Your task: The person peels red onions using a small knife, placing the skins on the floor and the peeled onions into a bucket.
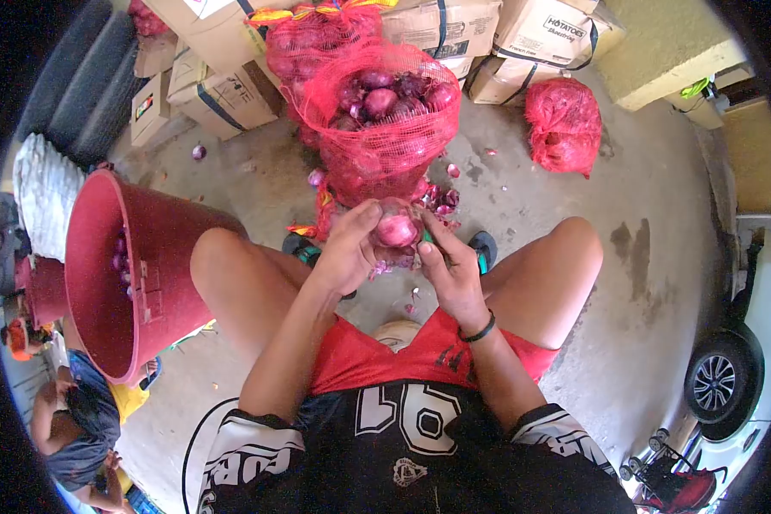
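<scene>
Head view: a red onion (398, 230) is pinched between the grip of the left hand (349, 246) and that of the right hand (451, 270), above a concrete floor (651, 184) (stained, and strewn with skins (441, 200)). A filled mesh sack (381, 160) is set beyond, a tub (180, 265) at left; cartons (229, 103) are stacked behind, and a white car (761, 330) is partly shown.

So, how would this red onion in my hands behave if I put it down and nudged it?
The red onion would likely roll, given its rounded shape. Its shiny surface may feel slippery. Its outer skin could be fragile, judging by the loose peelings scattered on the floor.
</scene>
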`<act>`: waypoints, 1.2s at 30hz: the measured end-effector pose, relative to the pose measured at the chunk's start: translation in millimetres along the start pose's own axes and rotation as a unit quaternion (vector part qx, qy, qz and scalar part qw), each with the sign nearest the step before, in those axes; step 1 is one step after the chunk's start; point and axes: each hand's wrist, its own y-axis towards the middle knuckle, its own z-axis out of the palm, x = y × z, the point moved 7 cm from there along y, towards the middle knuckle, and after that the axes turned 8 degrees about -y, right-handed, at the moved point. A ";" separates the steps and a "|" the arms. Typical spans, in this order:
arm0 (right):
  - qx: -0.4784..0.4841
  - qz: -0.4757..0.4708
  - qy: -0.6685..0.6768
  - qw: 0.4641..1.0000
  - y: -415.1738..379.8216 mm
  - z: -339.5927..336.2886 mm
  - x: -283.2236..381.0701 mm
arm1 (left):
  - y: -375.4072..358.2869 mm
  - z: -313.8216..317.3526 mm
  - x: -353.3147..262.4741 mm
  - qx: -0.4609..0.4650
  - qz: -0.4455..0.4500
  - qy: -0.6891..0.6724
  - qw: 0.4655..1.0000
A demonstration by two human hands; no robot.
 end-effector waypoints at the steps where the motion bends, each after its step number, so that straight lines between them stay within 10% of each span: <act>1: -0.001 0.005 0.008 1.000 -0.7 0.4 -2.5 | -0.3 0.5 -1.2 -0.008 0.003 0.018 1.000; 9: 0.004 0.045 0.110 0.993 -2.7 4.0 -15.2 | -8.2 15.3 -22.7 -0.011 0.169 0.338 0.926; 15: 0.051 0.133 0.333 0.932 -8.6 15.5 -15.2 | 1.1 -10.8 -20.9 -0.075 0.096 0.139 0.983; 18: 0.094 0.127 0.303 0.940 -10.8 21.0 -18.1 | 1.6 -7.4 -22.4 -0.059 0.080 0.347 0.932; 36: -0.066 0.199 0.231 0.950 14.6 -21.2 -46.4 | -5.3 11.6 -18.2 0.069 0.052 0.238 0.967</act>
